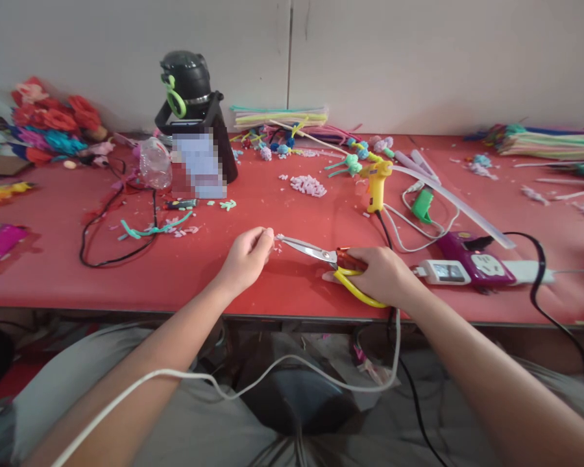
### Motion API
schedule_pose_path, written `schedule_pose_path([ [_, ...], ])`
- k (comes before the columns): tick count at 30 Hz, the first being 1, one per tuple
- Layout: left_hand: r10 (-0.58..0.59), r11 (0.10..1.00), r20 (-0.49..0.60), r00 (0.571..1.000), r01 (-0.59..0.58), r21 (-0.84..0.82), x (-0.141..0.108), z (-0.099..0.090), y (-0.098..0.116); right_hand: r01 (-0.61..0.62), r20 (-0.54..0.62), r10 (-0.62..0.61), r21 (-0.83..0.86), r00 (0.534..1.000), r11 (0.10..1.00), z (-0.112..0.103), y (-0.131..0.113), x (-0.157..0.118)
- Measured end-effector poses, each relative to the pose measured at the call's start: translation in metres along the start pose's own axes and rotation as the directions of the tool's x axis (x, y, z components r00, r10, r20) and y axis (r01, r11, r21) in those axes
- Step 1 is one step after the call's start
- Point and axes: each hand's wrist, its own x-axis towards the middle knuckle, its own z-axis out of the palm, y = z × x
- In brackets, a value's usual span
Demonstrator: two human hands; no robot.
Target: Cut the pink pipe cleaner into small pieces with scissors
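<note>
Above the red table [292, 292], my left hand [247, 259] is closed in a pinch, with a small pale pink piece [278, 238] showing at its fingertips. My right hand [382, 274] is wrapped round the handles of scissors [316, 251] with yellow and orange-red grips. The scissor tips point left and lie close to the pinched fingertips, at the pink piece. Tiny pink bits are on the table just below the tips. Farther back sits a small heap of pale pink cut pieces [308, 185].
A yellow glue gun [377, 185] stands behind my right hand. To the right lies a purple power strip [486, 263] with cables. A black bottle [189, 84] and a phone [199, 162] stand back left. Pipe-cleaner bundles [279, 117] lie along the wall. A white cable [292, 360] hangs across my lap.
</note>
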Motion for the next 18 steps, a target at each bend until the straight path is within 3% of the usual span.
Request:
schedule_pose_path([
  [18,0.001,1.000,-0.005,1.000,-0.001,-0.020,0.0001,0.0011,0.0010,-0.004,0.014,0.004,0.022,1.000,1.000,-0.0003,0.0004,-0.0013],
])
